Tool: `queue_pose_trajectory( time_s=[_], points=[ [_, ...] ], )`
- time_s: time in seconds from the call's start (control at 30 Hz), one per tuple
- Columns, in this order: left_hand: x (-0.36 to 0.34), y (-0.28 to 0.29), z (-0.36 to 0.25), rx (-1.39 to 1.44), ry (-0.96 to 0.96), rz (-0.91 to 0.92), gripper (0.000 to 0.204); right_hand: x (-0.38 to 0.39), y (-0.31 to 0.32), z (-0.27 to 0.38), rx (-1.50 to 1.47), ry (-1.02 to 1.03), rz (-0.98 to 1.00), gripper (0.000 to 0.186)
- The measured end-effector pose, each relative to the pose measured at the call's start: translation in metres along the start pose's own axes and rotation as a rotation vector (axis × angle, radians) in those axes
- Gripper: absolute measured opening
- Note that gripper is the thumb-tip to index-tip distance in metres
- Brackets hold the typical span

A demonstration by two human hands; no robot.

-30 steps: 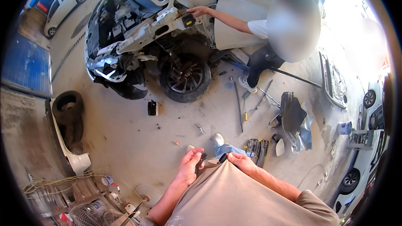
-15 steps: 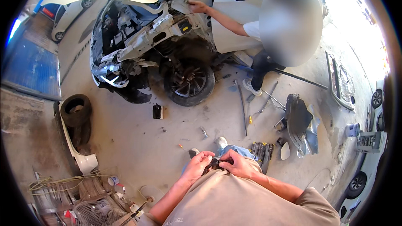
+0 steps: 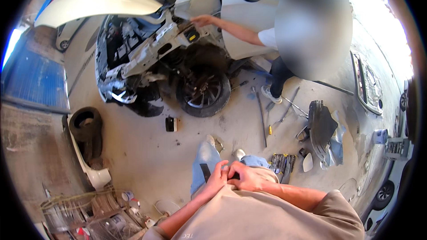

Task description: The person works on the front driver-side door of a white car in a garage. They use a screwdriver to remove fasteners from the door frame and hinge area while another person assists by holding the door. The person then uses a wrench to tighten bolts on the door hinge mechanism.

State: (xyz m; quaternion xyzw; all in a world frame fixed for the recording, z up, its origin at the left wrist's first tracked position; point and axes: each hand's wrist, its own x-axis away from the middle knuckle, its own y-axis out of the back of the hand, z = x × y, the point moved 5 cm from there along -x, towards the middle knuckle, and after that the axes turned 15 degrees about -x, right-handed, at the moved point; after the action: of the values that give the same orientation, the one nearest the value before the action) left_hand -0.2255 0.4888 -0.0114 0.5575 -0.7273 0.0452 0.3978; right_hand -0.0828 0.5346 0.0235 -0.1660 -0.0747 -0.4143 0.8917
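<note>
My left hand (image 3: 217,178) and my right hand (image 3: 251,178) are close together at my waist, over the hem of my tan shirt (image 3: 249,209). The fingers of both are curled and closed. A small dark thing (image 3: 233,177) shows between them, mostly covered, and I cannot make out its kind. Beside the left hand, a flat black strap-like piece (image 3: 205,171) hangs against my blue jeans (image 3: 200,162). Whether it joins the dark thing is hidden.
Ahead stands a white car (image 3: 155,49) with its front stripped and a wheel (image 3: 203,91) exposed. Another person's hand (image 3: 203,21) reaches to its body. Bars (image 3: 261,118), an open tool case (image 3: 283,165) and dark panels (image 3: 321,126) lie right; tyres (image 3: 86,124) stand left.
My left leg has come forward and the view has shifted. My hands have drawn closer together, covering more of the dark thing. The other person's arm still reaches to the car.
</note>
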Motion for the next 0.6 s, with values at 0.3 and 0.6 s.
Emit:
queue_pose_trajectory(
  time_s=[0.3,0.6],
  points=[
    [-0.103,0.103,-0.009,-0.142,-0.059,0.011,0.042,-0.169,0.08,0.007,-0.079,-0.146,0.038,0.035],
    [-0.106,0.275,-0.006,-0.406,-0.172,-0.055,0.029,-0.426,0.193,0.185,0.496,0.568,-0.881,0.016]
  ],
)
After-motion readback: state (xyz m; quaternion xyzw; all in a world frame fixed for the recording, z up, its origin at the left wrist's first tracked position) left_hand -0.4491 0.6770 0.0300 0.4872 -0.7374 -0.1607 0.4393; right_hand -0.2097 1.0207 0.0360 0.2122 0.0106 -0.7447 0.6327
